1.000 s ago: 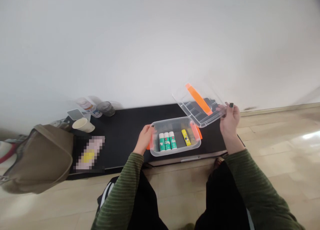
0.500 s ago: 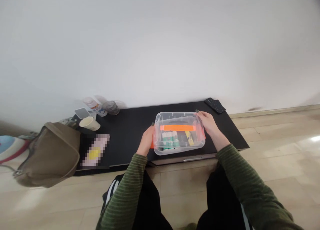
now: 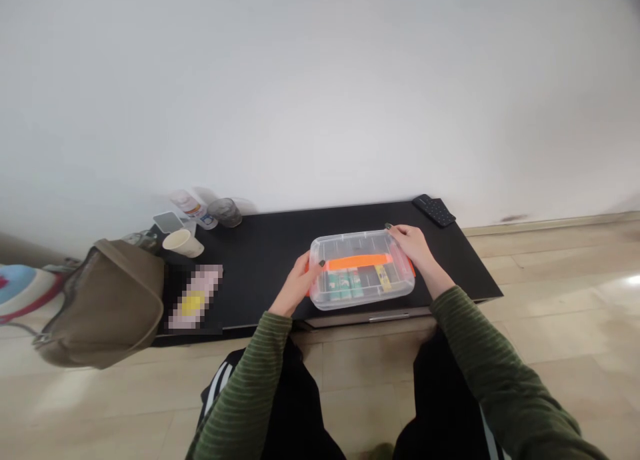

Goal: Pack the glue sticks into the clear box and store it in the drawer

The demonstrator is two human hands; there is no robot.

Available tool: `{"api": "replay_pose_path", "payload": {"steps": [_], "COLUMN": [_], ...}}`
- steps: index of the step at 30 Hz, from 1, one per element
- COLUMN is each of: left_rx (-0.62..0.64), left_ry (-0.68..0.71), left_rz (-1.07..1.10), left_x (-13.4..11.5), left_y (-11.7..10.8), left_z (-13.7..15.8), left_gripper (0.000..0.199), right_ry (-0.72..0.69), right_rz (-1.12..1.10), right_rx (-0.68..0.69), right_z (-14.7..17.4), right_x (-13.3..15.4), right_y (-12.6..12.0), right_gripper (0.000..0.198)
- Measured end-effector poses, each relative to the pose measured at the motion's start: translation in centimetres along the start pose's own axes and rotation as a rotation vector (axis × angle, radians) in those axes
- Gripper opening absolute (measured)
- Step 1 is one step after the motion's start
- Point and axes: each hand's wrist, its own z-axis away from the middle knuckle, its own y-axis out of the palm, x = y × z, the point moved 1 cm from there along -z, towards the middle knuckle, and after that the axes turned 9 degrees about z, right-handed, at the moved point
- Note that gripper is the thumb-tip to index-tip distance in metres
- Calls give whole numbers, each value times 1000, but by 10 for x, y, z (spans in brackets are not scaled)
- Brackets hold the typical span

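Note:
A clear plastic storage box with a see-through lid and an orange handle is over the front of the black cabinet top. Through the lid show several green-and-white items and a yellow strip-like item. My left hand grips the box's left end, its thumb on the lid near the handle. My right hand holds the far right corner, thumb on the lid's edge. Orange clips at both ends are partly hidden by my hands.
On the black cabinet, a paper cup, a white bottle and a grey glass stand at left, beside a brown bag. A dark keyboard-like object lies at the back right, against the wall.
My left thumb has moved from the box's left edge onto the lid beside the handle. The box's lid now looks flatter against it. My right hand keeps its hold at the far right corner.

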Motion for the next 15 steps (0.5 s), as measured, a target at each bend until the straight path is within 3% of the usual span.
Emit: {"api": "replay_pose_path", "payload": {"steps": [9,12,15], "left_rx": [-82,-198,-281], "left_ry": [74,55,-41], "left_rz": [-54,43,222], "left_x": [7,9,8], "left_y": [3,8,14], "left_z": [4,7,14], "left_gripper": [56,72,85], "right_ry": [-57,-51,57], "right_rz": [91,84,-38], "right_rx": [-100,-135,-104], "right_z": [9,11,16], "right_x": [10,7,-2], "right_y": [-1,-1,-1], "right_gripper": [50,48,40]}}
